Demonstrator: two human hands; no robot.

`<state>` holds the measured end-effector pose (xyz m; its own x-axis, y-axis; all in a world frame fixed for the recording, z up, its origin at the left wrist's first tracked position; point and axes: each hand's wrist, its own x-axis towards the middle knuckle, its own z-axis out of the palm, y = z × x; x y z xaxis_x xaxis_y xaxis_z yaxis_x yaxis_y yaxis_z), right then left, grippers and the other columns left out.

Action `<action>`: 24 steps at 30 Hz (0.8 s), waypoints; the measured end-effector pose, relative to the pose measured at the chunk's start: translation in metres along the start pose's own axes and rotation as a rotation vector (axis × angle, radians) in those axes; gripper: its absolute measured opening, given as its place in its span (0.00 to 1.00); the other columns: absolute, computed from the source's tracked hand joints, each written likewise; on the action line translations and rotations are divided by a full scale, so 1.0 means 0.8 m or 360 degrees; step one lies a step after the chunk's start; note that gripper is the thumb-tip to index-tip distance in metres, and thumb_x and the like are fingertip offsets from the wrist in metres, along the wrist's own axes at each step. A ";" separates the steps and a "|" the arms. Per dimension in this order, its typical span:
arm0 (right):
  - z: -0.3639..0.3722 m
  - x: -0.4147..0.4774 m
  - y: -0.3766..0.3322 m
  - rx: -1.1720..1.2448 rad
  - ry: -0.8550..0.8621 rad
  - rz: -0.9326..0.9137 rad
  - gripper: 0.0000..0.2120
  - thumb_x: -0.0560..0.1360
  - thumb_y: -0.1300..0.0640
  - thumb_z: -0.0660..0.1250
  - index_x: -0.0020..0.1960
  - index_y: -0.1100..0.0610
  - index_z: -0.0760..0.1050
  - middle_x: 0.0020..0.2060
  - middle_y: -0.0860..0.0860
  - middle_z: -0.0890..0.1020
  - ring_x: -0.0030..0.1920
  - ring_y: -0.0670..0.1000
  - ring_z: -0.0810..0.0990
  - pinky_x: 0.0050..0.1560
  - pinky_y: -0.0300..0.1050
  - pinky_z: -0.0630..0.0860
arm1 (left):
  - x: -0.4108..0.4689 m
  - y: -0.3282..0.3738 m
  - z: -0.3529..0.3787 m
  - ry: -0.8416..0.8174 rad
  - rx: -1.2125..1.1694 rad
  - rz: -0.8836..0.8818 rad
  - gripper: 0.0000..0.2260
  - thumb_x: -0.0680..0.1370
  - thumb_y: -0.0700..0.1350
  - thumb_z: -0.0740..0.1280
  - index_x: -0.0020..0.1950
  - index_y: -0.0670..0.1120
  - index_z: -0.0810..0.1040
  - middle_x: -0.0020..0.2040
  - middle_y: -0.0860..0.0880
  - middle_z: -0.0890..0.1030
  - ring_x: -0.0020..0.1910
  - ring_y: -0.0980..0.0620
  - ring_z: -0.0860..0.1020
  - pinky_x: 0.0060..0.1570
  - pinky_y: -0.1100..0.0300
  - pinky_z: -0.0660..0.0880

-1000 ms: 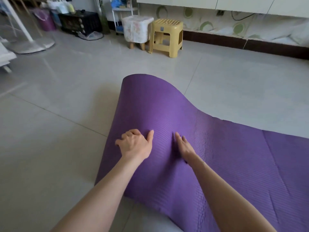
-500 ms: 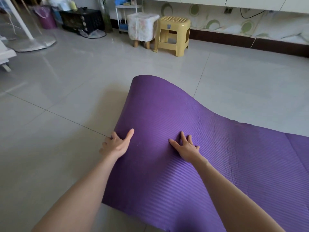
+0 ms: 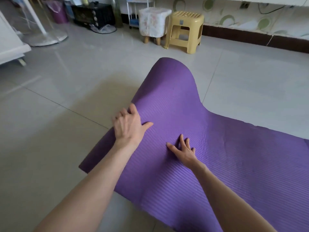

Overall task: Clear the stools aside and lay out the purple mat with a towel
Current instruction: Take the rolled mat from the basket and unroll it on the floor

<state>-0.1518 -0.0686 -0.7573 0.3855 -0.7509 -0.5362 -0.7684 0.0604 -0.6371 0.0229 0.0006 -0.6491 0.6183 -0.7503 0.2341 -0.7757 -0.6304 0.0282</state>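
The purple mat [image 3: 217, 158] lies across the tiled floor from the right, its far left end still curled up in a hump. My left hand [image 3: 128, 126] grips the mat's left edge below the hump, thumb on top and fingers wrapped around the edge. My right hand [image 3: 184, 149] rests flat on the ribbed surface with fingers spread. Two stools stand against the far wall: a yellow plastic stool [image 3: 185, 30] and beside it a fabric-covered stool [image 3: 154, 22] with wooden legs. No towel is in view.
A fan base [image 3: 45, 37] stands at the far left beside a white furniture corner [image 3: 11, 47]. A black box [image 3: 93, 14], a purple bin [image 3: 58, 13] and a white rack [image 3: 133, 12] line the back wall. Grey floor tiles surround the mat.
My left hand has moved up along the mat's left edge and taken hold of it. My right hand stays pressed flat. The view has tilted slightly.
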 end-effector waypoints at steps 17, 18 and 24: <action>0.053 0.053 -0.044 -0.0501 -0.0047 -0.0140 0.37 0.76 0.33 0.56 0.78 0.41 0.42 0.78 0.47 0.40 0.76 0.63 0.37 0.70 0.71 0.45 | 0.014 -0.120 0.122 -0.0103 -0.0194 -0.0109 0.18 0.77 0.52 0.64 0.57 0.39 0.76 0.56 0.36 0.76 0.56 0.35 0.74 0.53 0.42 0.70; 0.058 0.060 -0.049 -0.0525 -0.0018 -0.0168 0.39 0.75 0.33 0.56 0.77 0.41 0.41 0.78 0.47 0.39 0.76 0.63 0.37 0.71 0.70 0.46 | 0.031 -0.134 0.124 -0.0145 -0.0253 -0.0293 0.22 0.78 0.56 0.62 0.60 0.38 0.74 0.59 0.34 0.74 0.59 0.35 0.72 0.56 0.41 0.68; 0.071 0.085 -0.078 -0.0479 0.0037 -0.0331 0.43 0.71 0.28 0.57 0.77 0.39 0.37 0.78 0.46 0.37 0.76 0.62 0.35 0.71 0.71 0.45 | 0.098 -0.198 0.126 -0.1015 -0.0921 -0.0909 0.46 0.69 0.74 0.57 0.73 0.41 0.63 0.71 0.41 0.68 0.70 0.39 0.68 0.66 0.47 0.64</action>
<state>-0.0488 -0.0857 -0.7855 0.5404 -0.7418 -0.3971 -0.7919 -0.2888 -0.5381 0.2067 0.0214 -0.7332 0.7349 -0.4415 -0.5148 -0.1832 -0.8601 0.4761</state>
